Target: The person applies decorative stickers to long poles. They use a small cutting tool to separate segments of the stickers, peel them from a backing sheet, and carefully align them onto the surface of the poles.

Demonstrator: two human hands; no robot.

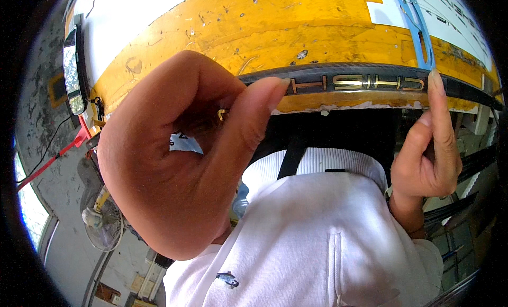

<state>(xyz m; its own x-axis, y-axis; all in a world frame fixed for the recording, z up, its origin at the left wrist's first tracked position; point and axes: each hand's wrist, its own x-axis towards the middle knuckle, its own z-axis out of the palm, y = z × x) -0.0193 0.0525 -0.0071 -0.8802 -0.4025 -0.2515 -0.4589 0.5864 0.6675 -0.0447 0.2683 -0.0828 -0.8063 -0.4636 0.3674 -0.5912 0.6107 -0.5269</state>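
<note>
A long black bar (365, 71) with a woven carbon-fibre look lies across in front of me, along the near edge of the yellow table. Raised gold letters (352, 83) run along its near side. My left hand (174, 148) is curled around the bar, its thumb tip resting at the left end of the visible letters; part of another gold letter shows within the curl. At the right end of the lettering, the stretched index finger of my right hand (431, 153) touches the bar. Its thumb lies close to that finger, the others are folded, and nothing shows in it.
The yellow tabletop (275, 26) is scuffed and chipped. A light-blue, two-armed tool (419, 34) lies beyond the bar near white printed sheets (450, 16). At the far left stands a dark-framed glossy panel (74, 69). A fan (103, 225) and a red strap (53, 161) are at lower left.
</note>
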